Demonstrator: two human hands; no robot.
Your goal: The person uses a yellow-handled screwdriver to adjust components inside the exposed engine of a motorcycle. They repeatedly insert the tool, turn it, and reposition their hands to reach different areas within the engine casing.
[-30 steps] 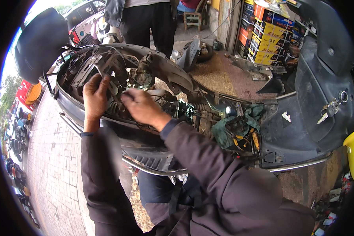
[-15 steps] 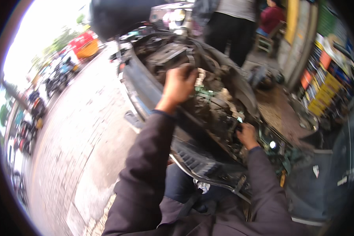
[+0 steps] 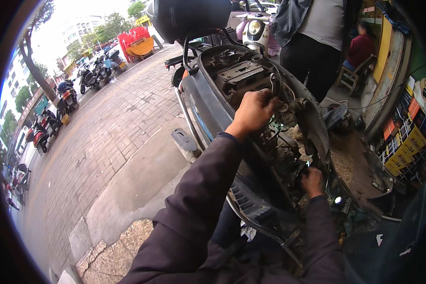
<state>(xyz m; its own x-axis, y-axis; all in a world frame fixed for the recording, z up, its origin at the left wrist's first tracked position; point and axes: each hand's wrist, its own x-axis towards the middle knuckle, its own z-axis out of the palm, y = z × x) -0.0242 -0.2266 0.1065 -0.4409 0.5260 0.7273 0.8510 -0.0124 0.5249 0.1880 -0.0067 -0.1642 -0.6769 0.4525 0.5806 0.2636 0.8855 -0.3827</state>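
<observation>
Brown-sleeved left hand (image 3: 254, 112): was curled closely round a ring-ended tool (image 3: 273, 79), probably a spanner, whose head stuck out at one o'clock from the knuckles.
Right hand (image 3: 312, 182): lay between four and five o'clock from the left, fingers bent beside dark engine parts; whether it gripped anything could not be told.
Black scooter (image 3: 206, 106): stood under both hands, its bay uncovered, with a metal cover (image 3: 244, 72) near twelve o'clock of the left fist.
Tool slip: was possible if the ring sat badly on something, and could have driven the knuckles into hard edges.
Crowded engine bay: might have pinched or scraped the right fingers, since they worked in shadow.
Lit lamp (image 3: 338, 200): shone at four o'clock from the right hand; a nudge from that sleeve could have turned its beam.
Change within one second: the right hand had left the left one's side, and the view had swung, showing more paving (image 3: 128, 137) toward nine o'clock.
</observation>
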